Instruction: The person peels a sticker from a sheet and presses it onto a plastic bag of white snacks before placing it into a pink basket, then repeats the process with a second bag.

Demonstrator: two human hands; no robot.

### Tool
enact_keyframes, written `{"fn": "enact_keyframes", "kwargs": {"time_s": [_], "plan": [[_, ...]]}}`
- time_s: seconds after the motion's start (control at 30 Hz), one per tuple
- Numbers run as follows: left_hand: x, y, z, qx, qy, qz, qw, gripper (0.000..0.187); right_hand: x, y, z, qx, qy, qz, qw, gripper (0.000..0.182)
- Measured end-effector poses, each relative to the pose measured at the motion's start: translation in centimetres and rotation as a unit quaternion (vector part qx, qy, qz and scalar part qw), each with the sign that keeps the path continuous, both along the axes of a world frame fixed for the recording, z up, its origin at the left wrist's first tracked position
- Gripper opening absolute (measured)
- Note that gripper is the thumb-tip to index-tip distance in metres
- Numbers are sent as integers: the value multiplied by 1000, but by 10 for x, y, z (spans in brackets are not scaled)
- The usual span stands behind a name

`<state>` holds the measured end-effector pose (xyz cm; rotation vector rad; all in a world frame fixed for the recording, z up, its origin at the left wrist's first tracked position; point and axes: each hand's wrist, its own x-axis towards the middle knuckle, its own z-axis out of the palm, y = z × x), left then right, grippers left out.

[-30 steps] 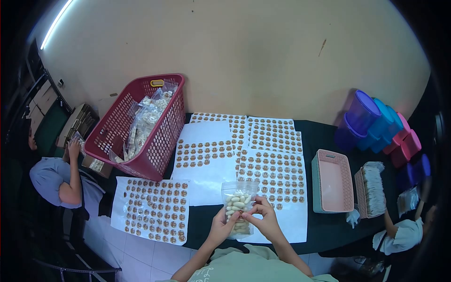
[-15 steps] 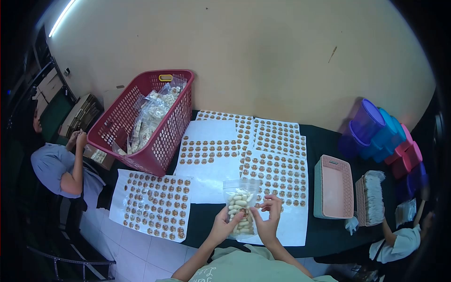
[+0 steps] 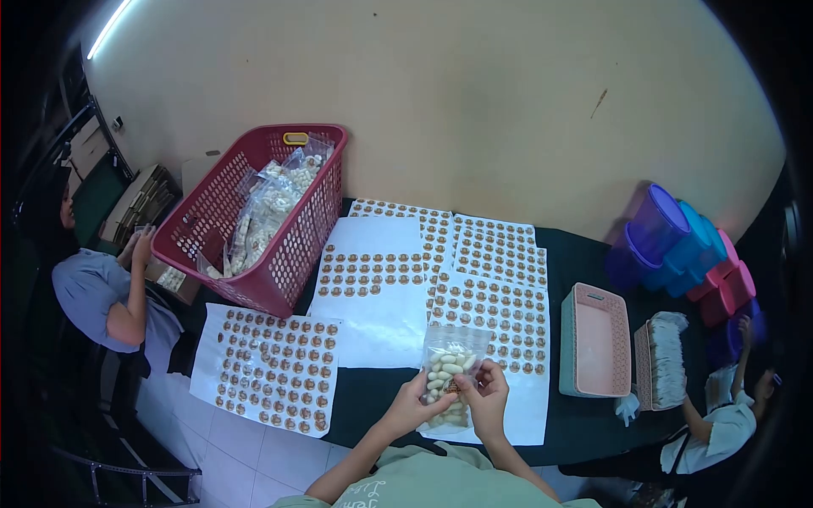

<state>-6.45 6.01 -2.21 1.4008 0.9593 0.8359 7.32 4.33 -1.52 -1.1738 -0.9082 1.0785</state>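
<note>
A clear zip bag (image 3: 450, 362) of whitish oval pieces hangs upright between my hands, over a sticker sheet (image 3: 500, 322). My left hand (image 3: 415, 406) is closed on the bag's lower left side, its thumb across the front. My right hand (image 3: 485, 394) grips the right side, with fingertips near a small brown round sticker (image 3: 453, 386) on the bag's front. Part of that sticker is covered by the fingers. More sheets of round brown stickers lie behind the bag and to the left (image 3: 275, 368).
A red basket (image 3: 296, 271) of filled bags stands at the left. Right of the sheets are a pink tray (image 3: 600, 339), a basket of flat packets (image 3: 667, 360) and stacked colored tubs (image 3: 660, 224). One person (image 3: 110, 296) is at far left, another (image 3: 720, 432) at far right.
The bag has moved a little to the right. My right hand, which was raised with fingers apart beside the bag, has come down onto its front and right side.
</note>
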Motion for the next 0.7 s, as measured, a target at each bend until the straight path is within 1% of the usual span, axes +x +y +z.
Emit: {"fn": "enact_keyframes", "kwargs": {"time_s": [0.03,0.1,0.13,0.17,0.2,0.27,0.33,0.4,0.53,0.6,0.63,0.7], "plan": [[0,0,-2,1,1,-1,1000,45,-1,-1,-1,6,-7,-9,1000,30],[1,-1,-6,-33,-53,-18,998,40,-1,-2,-2,12,-14,-22,1000,29],[3,-2,-6,-33,-53,-22,998,40,0,-1,-3,-2,14,-13,1000,29],[5,-2,-6,-98,-121,-7,988,40,0,-1,-3,-14,43,-4,999,28],[6,-2,-6,-162,-186,6,969,39,-2,-1,-3,-12,45,-9,999,28],[4,-2,-3,-164,-183,5,969,37,-10,-4,-3,5,15,10,1000,28],[1,-1,-3,-166,-182,5,969,35,-13,-4,-5,13,16,15,1000,27],[0,0,-5,-170,-199,13,965,34,-15,-2,-1,5,73,17,997,27],[-3,-1,3,-179,-203,7,963,35,-18,-2,2,25,87,15,996,28],[-3,0,6,-170,-207,11,963,37,-17,-1,1,39,66,17,997,28],[-2,1,7,-167,-207,9,964,37,-18,-2,1,36,79,9,996,28],[-1,4,9,-161,-200,32,966,36,-17,0,5,39,91,0,995,28]]}}
